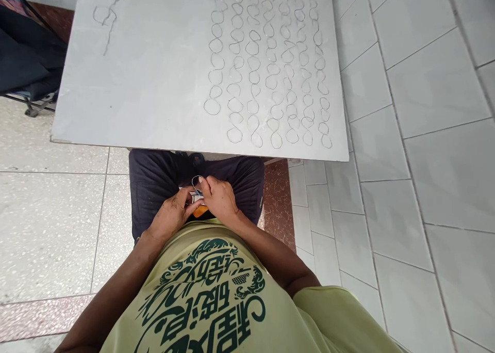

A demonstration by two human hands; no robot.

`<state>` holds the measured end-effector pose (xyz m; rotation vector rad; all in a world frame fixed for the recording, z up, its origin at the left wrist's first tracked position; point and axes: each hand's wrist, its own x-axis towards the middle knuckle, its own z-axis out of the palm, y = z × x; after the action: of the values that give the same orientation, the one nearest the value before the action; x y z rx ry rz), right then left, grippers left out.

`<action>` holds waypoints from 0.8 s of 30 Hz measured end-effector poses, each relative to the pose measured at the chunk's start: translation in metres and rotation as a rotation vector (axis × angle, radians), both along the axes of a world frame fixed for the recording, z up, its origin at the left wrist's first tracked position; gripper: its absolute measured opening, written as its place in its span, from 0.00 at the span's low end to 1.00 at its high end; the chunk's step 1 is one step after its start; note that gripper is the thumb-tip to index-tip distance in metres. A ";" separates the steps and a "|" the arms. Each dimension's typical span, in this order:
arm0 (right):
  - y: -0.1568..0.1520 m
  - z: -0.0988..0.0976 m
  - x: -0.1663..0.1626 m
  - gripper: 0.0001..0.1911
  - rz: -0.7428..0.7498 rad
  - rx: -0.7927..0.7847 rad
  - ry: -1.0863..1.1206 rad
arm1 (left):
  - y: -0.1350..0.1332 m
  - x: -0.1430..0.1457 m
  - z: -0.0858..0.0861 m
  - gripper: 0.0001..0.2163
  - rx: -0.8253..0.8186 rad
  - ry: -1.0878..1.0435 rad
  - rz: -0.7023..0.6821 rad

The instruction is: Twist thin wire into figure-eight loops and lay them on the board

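Over my lap, both hands are close together on a thin wire loop [193, 180], which stands up in a round curve. My right hand [220, 198] pinches the wire between thumb and fingers. With bent fingers, my left hand [172, 213] grips the lower part of the wire beside a small whitish piece [198, 198]. What that piece is, I cannot make out. An orange thing [200, 211] shows just under the hands, partly covered by them. On the white table [154, 95] ahead lie several columns of thin figure-eight wire shapes [253, 64].
A looser, tangled wire piece [110, 17] lies at the table's far left. The table's front edge is just beyond my knees. A tiled wall [425, 136] runs along the right. Dark fabric on a wheeled frame [31, 53] stands at the left.
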<state>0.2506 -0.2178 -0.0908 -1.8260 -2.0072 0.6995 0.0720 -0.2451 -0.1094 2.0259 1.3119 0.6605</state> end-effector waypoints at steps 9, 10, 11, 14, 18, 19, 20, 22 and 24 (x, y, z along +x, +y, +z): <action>0.003 -0.002 0.000 0.19 -0.043 -0.034 0.075 | 0.001 0.000 0.000 0.17 -0.038 -0.035 0.037; 0.003 -0.002 0.002 0.20 -0.032 -0.032 0.109 | 0.001 0.000 0.001 0.18 -0.054 -0.050 0.051; 0.004 -0.002 0.003 0.20 -0.019 -0.030 0.152 | 0.001 0.001 0.003 0.18 -0.074 -0.068 0.067; 0.006 0.000 0.010 0.21 0.023 -0.049 0.304 | 0.002 0.001 0.008 0.19 -0.136 -0.145 0.117; 0.009 0.008 0.019 0.20 0.079 -0.132 0.513 | 0.004 0.005 0.011 0.18 -0.239 -0.262 0.164; 0.011 0.009 0.020 0.20 0.086 -0.154 0.561 | 0.004 0.007 0.012 0.17 -0.276 -0.296 0.169; 0.013 0.010 0.022 0.20 0.090 -0.169 0.600 | 0.004 0.008 0.012 0.16 -0.314 -0.334 0.169; 0.018 0.012 0.025 0.20 0.096 -0.178 0.652 | 0.004 0.010 0.012 0.14 -0.388 -0.401 0.154; 0.023 0.012 0.027 0.19 0.110 -0.171 0.675 | 0.003 0.012 0.012 0.13 -0.439 -0.430 0.137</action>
<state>0.2780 -0.1947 -0.0790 -1.3047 -1.6278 1.3408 0.0836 -0.2424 -0.0973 1.3627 1.2122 0.7434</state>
